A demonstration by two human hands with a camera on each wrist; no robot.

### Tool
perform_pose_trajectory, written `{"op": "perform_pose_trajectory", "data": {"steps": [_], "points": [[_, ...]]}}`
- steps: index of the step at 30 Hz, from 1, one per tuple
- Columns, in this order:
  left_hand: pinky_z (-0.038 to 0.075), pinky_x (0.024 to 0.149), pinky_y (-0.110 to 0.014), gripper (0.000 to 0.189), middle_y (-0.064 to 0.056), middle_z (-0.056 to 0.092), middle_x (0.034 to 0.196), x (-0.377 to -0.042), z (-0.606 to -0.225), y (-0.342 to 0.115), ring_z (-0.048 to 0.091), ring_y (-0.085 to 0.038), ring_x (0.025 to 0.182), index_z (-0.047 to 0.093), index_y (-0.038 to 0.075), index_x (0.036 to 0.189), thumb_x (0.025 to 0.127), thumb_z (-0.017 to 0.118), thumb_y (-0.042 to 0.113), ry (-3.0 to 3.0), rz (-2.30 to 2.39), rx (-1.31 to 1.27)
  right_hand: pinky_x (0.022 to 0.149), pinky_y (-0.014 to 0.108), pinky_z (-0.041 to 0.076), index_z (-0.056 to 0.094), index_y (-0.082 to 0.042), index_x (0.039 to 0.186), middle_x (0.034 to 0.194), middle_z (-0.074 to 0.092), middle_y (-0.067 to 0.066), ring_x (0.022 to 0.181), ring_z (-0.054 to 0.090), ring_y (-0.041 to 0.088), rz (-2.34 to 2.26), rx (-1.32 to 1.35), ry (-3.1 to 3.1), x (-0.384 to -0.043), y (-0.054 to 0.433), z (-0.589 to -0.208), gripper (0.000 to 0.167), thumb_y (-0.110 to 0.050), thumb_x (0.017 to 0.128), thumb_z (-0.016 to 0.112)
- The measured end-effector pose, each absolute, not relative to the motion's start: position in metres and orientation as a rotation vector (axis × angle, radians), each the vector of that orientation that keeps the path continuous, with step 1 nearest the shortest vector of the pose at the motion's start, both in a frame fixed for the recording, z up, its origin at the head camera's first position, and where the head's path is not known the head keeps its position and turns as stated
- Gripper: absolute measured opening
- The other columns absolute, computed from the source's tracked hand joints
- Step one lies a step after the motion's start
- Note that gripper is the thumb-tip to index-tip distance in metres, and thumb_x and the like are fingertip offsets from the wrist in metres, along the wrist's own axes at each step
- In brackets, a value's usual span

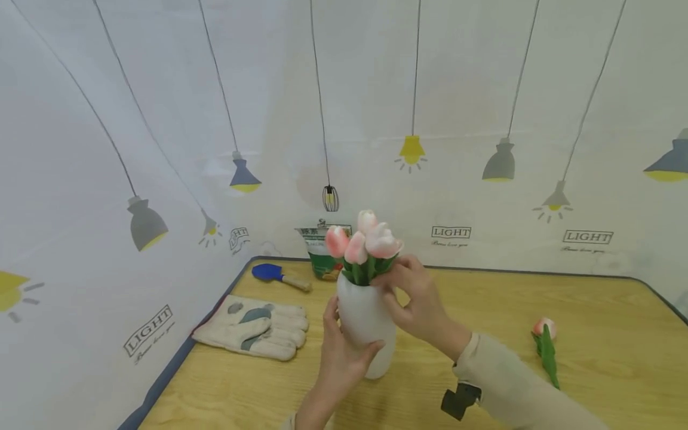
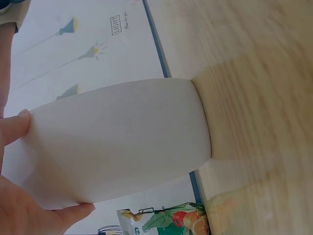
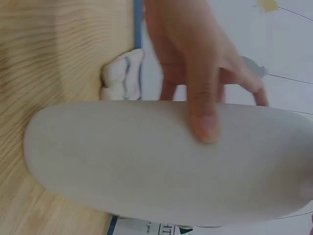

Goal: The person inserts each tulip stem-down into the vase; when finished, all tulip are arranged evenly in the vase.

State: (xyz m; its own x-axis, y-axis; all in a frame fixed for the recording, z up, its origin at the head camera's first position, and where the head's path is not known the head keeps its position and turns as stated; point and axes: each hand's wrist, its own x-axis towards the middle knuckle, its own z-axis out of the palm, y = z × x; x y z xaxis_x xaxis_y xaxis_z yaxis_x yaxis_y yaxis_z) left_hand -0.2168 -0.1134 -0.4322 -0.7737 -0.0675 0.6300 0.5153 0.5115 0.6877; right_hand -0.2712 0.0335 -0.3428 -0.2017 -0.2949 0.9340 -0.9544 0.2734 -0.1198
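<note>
A white vase (image 1: 361, 313) stands upright on the wooden table, with several pink-and-white tulips (image 1: 356, 248) bunched in its mouth. My left hand (image 1: 344, 355) grips the vase around its middle, thumb across the near side; the right wrist view also shows that thumb (image 3: 203, 122) against the smooth wall. At the rim, my right hand (image 1: 421, 301) has its curled fingers at a tulip's green stem and leaves, pinching them. The stems' lower parts are hidden inside the vase. One more tulip (image 1: 546, 352) lies on the table to the right.
A white work glove (image 1: 263, 328) lies left of the vase. Behind it rests a small blue trowel (image 1: 274, 273) with a wooden handle. A green and white bag (image 1: 319, 257) stands behind the vase, near the printed wall covering (image 1: 371, 107) along the table's back edge.
</note>
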Motion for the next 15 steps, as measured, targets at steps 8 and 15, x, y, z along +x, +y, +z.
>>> {"op": "perform_pose_trajectory", "data": {"steps": [8,15], "points": [[0.046,0.08,-0.047,0.102,-0.019,0.036,0.13,-0.22,-0.432,-0.114,0.046,-0.033,0.111,0.01,0.011,0.138,0.065,0.078,0.029,-2.129,-1.237,-0.37,0.08,0.032,0.042,0.065,-0.001,0.086,0.097,0.06,0.017,0.093,0.051,0.028,0.881,1.201,-1.536,-0.262,0.049,-0.349,0.025,-0.006,0.082,0.042],[0.046,0.081,-0.048,0.103,-0.022,0.039,0.125,-0.219,-0.436,-0.11,0.047,-0.034,0.11,0.012,0.011,0.137,0.062,0.08,0.027,-2.137,-1.271,-0.319,0.068,0.017,0.043,0.066,-0.002,0.082,0.083,0.061,0.009,0.079,0.054,0.018,0.821,1.047,-1.724,-0.257,0.118,-0.372,0.018,-0.008,0.085,0.05]]}}
